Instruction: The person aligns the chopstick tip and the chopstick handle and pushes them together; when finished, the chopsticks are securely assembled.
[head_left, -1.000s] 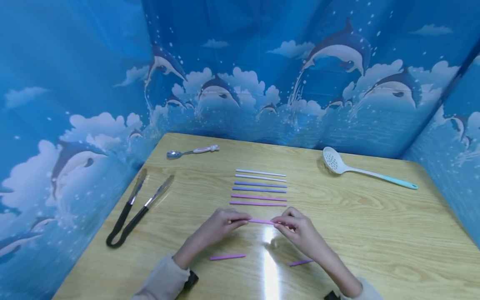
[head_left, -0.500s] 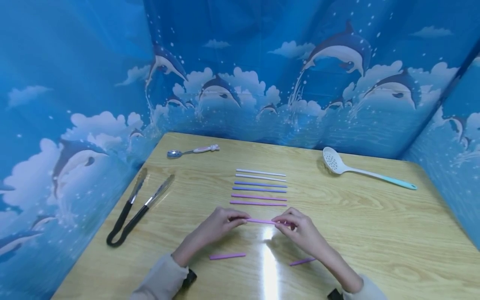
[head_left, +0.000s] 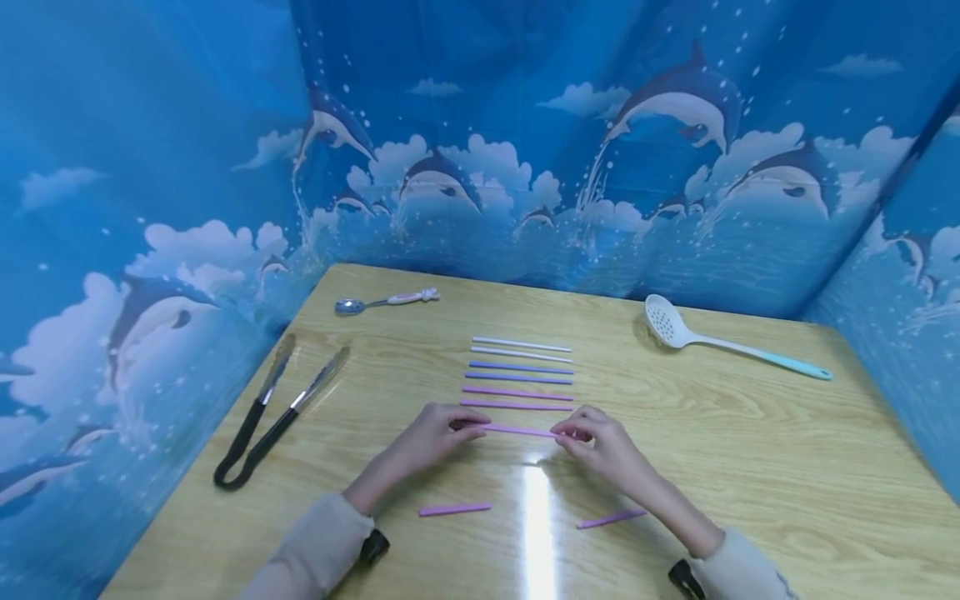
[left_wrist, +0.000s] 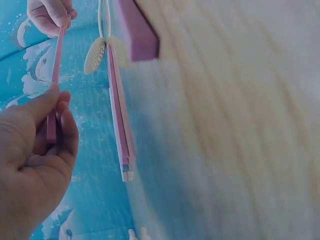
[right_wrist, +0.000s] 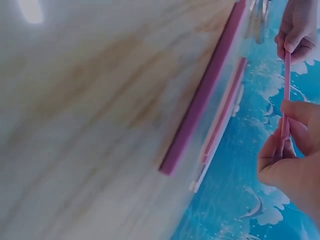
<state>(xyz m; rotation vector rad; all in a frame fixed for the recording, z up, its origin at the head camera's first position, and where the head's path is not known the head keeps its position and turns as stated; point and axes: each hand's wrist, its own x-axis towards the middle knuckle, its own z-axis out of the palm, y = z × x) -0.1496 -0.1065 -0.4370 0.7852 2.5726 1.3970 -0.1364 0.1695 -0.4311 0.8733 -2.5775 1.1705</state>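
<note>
A thin pink stick (head_left: pixel 519 430) is stretched level between both hands, just in front of a row of sticks. My left hand (head_left: pixel 438 437) pinches its left end between thumb and fingers, and its square end pokes out below the thumb in the left wrist view. At the other end, the thumb and fingers of my right hand (head_left: pixel 600 442) pinch it. In the row lie two white sticks (head_left: pixel 521 345), two blue sticks (head_left: pixel 520 368) and two pink sticks (head_left: pixel 517 393), roughly parallel. Nearer to me lie one shorter purple-pink stick (head_left: pixel 454 509) on the left and another purple-pink stick (head_left: pixel 611 519) by the right forearm.
Black-handled tongs (head_left: pixel 258 425) lie spread on the left side of the wooden table (head_left: pixel 750 467). A small spoon (head_left: pixel 386 302) rests at the back left, and a slotted skimmer (head_left: pixel 671 322) with a turquoise handle at the back right. A dolphin-print curtain (head_left: pixel 480 167) surrounds the table.
Both hands have shifted a little away from me with the pink stick, towards the row. They are farther apart, so more of the stick shows between them. The lying sticks stay put.
</note>
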